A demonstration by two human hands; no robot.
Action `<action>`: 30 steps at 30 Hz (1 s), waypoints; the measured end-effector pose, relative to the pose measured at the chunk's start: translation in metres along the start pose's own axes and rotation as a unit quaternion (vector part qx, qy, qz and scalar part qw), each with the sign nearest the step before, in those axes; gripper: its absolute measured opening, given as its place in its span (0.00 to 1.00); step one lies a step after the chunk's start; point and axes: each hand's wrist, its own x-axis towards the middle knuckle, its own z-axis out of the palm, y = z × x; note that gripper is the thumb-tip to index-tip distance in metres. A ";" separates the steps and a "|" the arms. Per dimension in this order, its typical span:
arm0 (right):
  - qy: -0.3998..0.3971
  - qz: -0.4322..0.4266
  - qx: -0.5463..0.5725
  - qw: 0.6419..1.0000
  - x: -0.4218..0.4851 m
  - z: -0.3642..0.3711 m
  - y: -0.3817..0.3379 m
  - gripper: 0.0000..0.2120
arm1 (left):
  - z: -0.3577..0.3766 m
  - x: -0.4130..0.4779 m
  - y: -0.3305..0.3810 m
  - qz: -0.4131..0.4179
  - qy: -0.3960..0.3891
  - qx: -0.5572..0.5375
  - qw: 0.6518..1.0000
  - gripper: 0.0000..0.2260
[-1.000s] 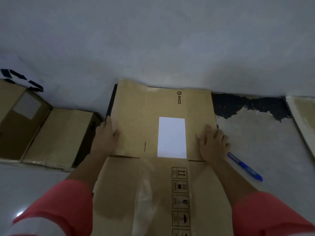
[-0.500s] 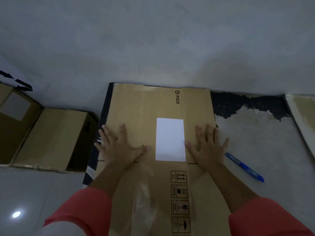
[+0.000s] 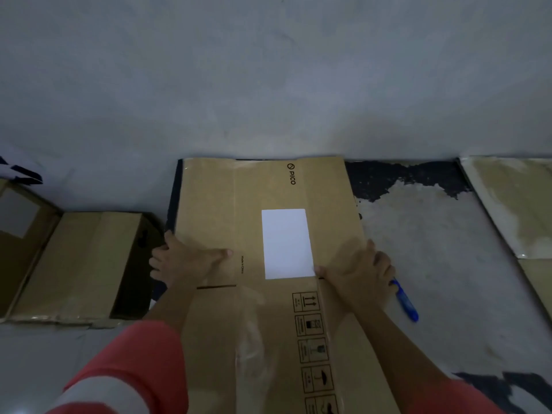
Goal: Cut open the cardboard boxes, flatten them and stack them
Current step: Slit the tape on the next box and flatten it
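1. On the floor [image 3: 433, 264], against the wall [image 3: 268, 85], the flattened box [image 3: 215, 210] lies flat. Its far edge meets the wall foot, and the white label [image 3: 286, 243] and logo face up.
2. My left hand [image 3: 188, 261] holds the box's left edge. The thumb is flat on top and the fingers [image 3: 156, 261] curl over the side; I can't tell if they reach underneath.
3. My right hand [image 3: 363, 276] holds the right edge the same way, thumb by the label corner, fingers wrapped over the edge. It is blurred, so I get no finer detail.
4. Why both edges: I judge a wide panel like this is floppy, and a grip on each side lets me square or shift it without it buckling at the creases.
5. A dark sheet [image 3: 172, 198] shows along the left edge, under the box. I can't tell what it is.
6. The blue tool [image 3: 406, 304] lies on the floor just beside my right hand, partly hidden by it. It is likely the cutter, parked within reach.
7. On my left, the nearer box [image 3: 77, 264] is not flattened, and its dark end is turned toward the flattened one. The farther box [image 3: 18, 234] touches it at the frame edge.
8. The flat cardboard piece [image 3: 513, 204] lies well apart on the right, also at the wall.
9. Stage, as I judge it: this box is cut and flat and is being placed, with two boxes left to do.
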 end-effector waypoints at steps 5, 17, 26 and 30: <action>-0.015 -0.038 0.001 0.999 0.003 0.009 0.016 0.61 | -0.006 0.004 -0.006 0.025 -0.019 -0.039 0.999 0.54; -0.011 -0.053 0.001 0.999 -0.003 -0.009 0.014 0.58 | -0.016 0.000 -0.011 0.108 -0.043 -0.134 0.984 0.47; -0.082 -0.045 0.111 0.989 -0.012 -0.046 0.013 0.49 | -0.038 -0.020 -0.014 0.120 -0.030 -0.173 0.977 0.47; -0.102 -0.048 0.141 0.984 -0.019 -0.080 0.013 0.47 | -0.058 -0.035 -0.006 0.154 -0.024 -0.193 0.969 0.45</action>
